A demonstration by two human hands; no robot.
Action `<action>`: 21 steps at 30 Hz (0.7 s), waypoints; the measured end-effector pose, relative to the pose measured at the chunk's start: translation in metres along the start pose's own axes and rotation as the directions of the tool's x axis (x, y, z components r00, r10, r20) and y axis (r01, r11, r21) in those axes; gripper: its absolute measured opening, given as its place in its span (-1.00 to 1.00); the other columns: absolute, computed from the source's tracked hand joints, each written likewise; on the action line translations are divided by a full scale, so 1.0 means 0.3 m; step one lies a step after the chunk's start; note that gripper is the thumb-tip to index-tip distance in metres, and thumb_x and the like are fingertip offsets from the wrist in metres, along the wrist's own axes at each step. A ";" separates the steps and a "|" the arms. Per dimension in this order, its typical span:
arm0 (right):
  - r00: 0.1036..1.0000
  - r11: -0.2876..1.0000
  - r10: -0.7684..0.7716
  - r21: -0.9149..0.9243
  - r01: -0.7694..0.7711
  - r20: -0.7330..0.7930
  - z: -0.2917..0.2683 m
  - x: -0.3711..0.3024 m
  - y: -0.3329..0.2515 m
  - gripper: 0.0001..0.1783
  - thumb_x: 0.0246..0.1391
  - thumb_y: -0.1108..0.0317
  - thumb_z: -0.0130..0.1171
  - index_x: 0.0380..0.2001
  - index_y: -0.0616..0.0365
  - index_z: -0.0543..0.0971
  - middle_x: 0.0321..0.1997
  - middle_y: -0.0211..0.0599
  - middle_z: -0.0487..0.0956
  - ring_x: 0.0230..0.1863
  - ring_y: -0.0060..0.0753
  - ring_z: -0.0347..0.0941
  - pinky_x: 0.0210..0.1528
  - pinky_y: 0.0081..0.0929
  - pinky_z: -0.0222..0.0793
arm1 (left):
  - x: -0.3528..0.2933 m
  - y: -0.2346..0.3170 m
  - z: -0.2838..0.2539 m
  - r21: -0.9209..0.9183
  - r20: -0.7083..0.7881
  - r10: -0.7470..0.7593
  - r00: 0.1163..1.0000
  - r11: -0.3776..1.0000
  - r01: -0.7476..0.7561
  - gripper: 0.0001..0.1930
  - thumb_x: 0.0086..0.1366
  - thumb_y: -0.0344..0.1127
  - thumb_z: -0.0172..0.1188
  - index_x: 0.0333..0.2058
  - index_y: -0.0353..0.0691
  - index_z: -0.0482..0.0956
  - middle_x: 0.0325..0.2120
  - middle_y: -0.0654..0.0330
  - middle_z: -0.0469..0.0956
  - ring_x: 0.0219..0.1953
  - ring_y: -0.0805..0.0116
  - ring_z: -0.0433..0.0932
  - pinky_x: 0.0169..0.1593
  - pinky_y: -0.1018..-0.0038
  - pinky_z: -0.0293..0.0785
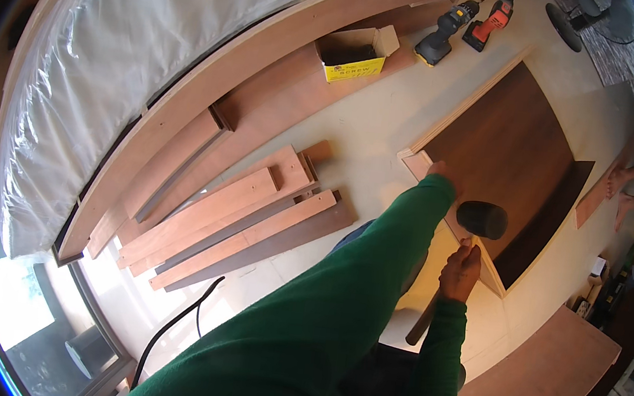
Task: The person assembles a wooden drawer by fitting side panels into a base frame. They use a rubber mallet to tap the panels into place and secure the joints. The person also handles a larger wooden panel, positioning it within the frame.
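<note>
A room with a smooth, pale cream floor [372, 122], lit most strongly at the near left.

Along the far left is a large reddish-brown wooden bed frame [246, 53], and inside it lies a wide whitish mattress [173, 17] wrapped in shiny clear plastic. At the near left there is a dark-framed glass panel [36, 332] with a very bright white patch; toward the right, the floor looks more yellowish.

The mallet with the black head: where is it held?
The right hand grips the black-headed mallet by its handle, near the head. Whether the left hand grips the brown panel is unclear.
</note>
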State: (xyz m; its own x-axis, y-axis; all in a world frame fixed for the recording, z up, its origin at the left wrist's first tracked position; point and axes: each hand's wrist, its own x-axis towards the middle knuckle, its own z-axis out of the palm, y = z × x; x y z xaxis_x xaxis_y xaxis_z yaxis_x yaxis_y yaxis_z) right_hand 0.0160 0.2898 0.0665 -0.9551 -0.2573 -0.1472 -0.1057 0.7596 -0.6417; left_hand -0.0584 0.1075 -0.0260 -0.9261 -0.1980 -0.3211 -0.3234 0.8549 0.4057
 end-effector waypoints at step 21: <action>0.977 0.996 0.080 0.046 -0.072 -0.198 0.071 -0.061 0.033 -0.63 0.41 0.13 -0.06 -0.28 0.27 0.36 -0.51 0.29 0.56 -0.42 0.44 0.52 -0.40 0.20 0.40 | -0.003 0.017 -0.064 0.330 0.236 0.095 0.967 0.928 -0.172 -0.54 0.19 -0.33 0.14 0.06 0.28 0.65 -0.03 0.25 0.68 0.06 0.18 0.64 0.07 0.23 0.57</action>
State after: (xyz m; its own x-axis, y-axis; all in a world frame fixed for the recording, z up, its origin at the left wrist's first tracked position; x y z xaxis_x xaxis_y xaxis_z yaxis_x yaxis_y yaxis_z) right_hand 0.0383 0.2893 0.0469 -0.9963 -0.0721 -0.0461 -0.0234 0.7481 -0.6632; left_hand -0.0630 0.1029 -0.0073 -0.8808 0.0031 -0.4735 -0.0771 0.9857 0.1498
